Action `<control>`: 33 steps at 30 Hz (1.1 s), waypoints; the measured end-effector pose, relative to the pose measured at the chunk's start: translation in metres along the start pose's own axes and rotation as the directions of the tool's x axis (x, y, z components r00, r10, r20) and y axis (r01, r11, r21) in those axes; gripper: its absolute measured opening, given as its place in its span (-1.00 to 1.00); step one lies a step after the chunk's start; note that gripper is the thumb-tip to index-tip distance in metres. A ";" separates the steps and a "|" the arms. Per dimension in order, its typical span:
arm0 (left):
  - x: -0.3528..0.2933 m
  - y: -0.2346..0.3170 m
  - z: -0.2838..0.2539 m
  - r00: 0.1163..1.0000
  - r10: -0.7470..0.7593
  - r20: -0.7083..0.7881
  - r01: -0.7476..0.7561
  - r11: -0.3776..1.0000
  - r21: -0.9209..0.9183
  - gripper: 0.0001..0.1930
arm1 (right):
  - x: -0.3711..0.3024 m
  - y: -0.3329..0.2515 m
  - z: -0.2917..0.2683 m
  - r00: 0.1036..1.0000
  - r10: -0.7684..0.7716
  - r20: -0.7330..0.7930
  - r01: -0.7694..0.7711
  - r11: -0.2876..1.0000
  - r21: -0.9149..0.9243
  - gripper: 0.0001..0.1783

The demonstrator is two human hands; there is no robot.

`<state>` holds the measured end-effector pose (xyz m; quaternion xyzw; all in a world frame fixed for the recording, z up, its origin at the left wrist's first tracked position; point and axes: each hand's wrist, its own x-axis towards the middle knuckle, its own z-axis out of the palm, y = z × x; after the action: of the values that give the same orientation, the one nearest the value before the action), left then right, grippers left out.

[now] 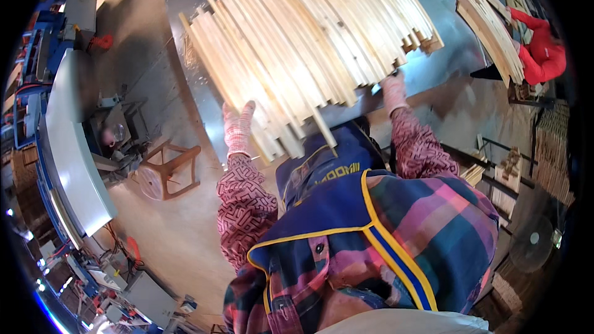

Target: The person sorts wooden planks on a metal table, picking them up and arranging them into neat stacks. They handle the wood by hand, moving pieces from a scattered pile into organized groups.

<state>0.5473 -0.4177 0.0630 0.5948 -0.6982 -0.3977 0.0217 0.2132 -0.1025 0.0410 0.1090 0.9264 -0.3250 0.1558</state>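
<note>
A wide layer of long, pale wooden strips lies side by side on a grey metal-topped table. Their near ends are uneven, and a few stick out toward me. My left hand, in a pale knitted glove, grips the strips at the near left corner, its thumb on the wood and its other fingers partly hidden. At the near ends on the right, my gloved right hand is closed against the strips, with its fingertips partly hidden. Patterned sleeves cover both my forearms.
A person in red handles wooden boards at the far right. To my left stand a wooden stool and a long, pale curved-looking panel beside machinery. Racks with wood pieces are on my right.
</note>
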 end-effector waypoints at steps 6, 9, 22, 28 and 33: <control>0.000 -0.043 -0.019 0.972 0.116 0.203 -0.046 0.946 -0.322 -0.08 | 0.045 0.001 -0.019 0.991 0.023 0.131 0.054 0.827 -0.559 -0.22; 0.020 -0.044 -0.012 0.975 0.177 0.131 -0.121 0.929 -0.351 -0.11 | 0.023 0.016 -0.026 0.996 -0.094 0.011 0.090 0.906 -0.414 -0.42; 0.138 -0.037 -0.092 0.986 -0.023 0.167 0.106 0.851 -0.514 -0.48 | 0.042 -0.017 0.004 0.801 -0.472 0.369 0.447 0.881 0.156 -0.59; 0.159 0.008 -0.036 0.999 -0.028 -0.037 -0.001 0.789 -0.614 -0.48 | 0.082 -0.111 0.104 0.945 -0.269 0.187 0.130 0.833 0.538 -0.45; 0.150 -0.005 -0.058 0.721 0.370 0.586 0.583 0.133 -0.802 -0.21 | 0.041 -0.170 0.076 0.756 0.046 0.653 -0.519 0.650 0.555 -0.17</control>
<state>0.5373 -0.5760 0.0331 0.2890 -0.1597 -0.9367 0.1165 0.1405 -0.2772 0.0665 0.2062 0.6007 -0.6415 0.4303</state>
